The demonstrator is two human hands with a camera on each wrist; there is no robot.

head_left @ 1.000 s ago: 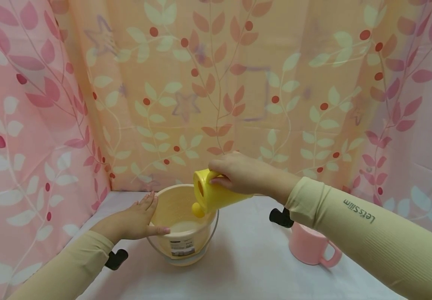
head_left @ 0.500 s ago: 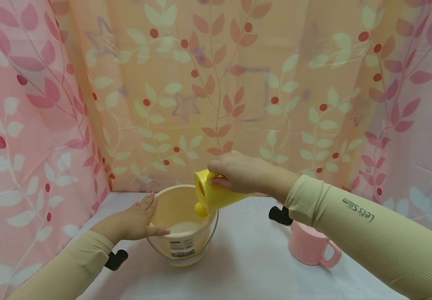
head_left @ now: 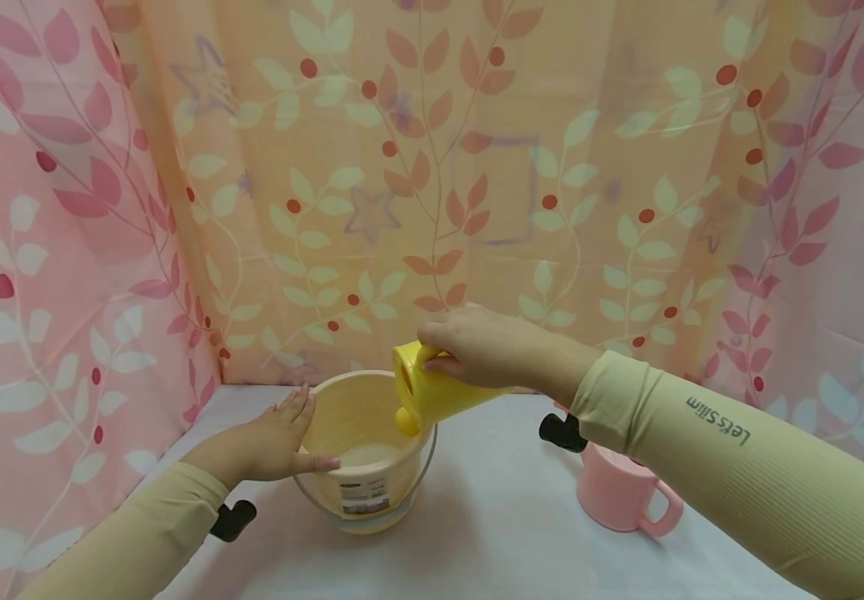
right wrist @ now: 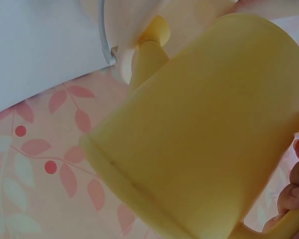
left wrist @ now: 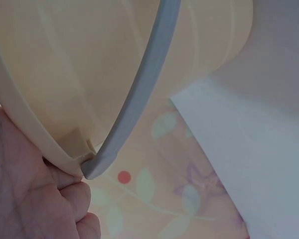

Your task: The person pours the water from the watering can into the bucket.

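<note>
My left hand (head_left: 267,442) rests on the left rim of a cream plastic bucket (head_left: 399,490), fingers straight and thumb along the front rim. The bucket stands upright, its grey bail handle (left wrist: 144,84) hanging down at the front. My right hand (head_left: 469,337) grips the handle of a yellow watering can (head_left: 452,396), tipped on its side with the top facing left. Its round-ended spout (right wrist: 149,55) reaches over the bucket's right rim. In the right wrist view the can's body fills most of the frame, with curled fingers (right wrist: 294,194) at its handle.
A pink mug (head_left: 615,492) stands on the white tabletop (head_left: 506,517) to the right, partly behind the right forearm. Leaf-patterned curtains (head_left: 432,183) enclose the table at the back and both sides. Black camera mounts (head_left: 562,433) stick out from both wrists.
The watering can has shifted slightly to the right, its spout end moving closer to the bucket's right rim. The left hand, bucket and mug stay where they were.
</note>
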